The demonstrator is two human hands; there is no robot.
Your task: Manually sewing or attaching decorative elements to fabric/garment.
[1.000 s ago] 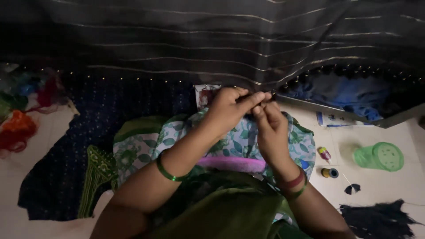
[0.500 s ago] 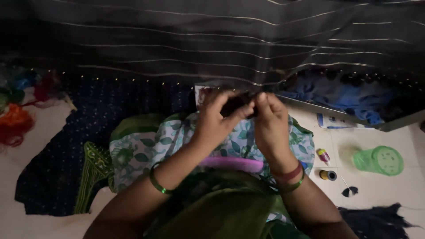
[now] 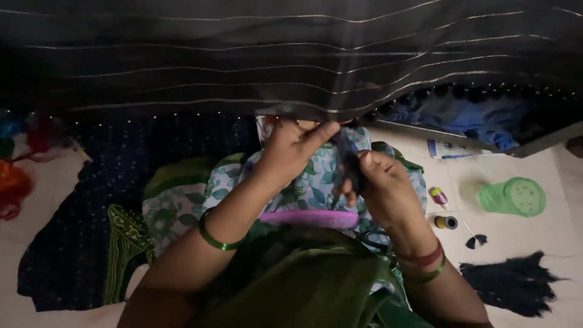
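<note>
- The left hand [image 3: 291,149] is pinching the dark striped fabric's [image 3: 291,67] edge in a closed grip.
- The right hand [image 3: 379,185] is gripping a dark tassel [image 3: 345,159], fingers curled around it, above the floral cloth [image 3: 310,191].

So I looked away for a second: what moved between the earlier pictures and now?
The hands, pressed fingertip to fingertip a second ago, have drawn slightly apart. The left hand stays up at the dark striped cloth's edge; the right hand has dropped a little, pinching something dark I cannot make out. The green cup, thread spools and floral cloth lie as before.
</note>
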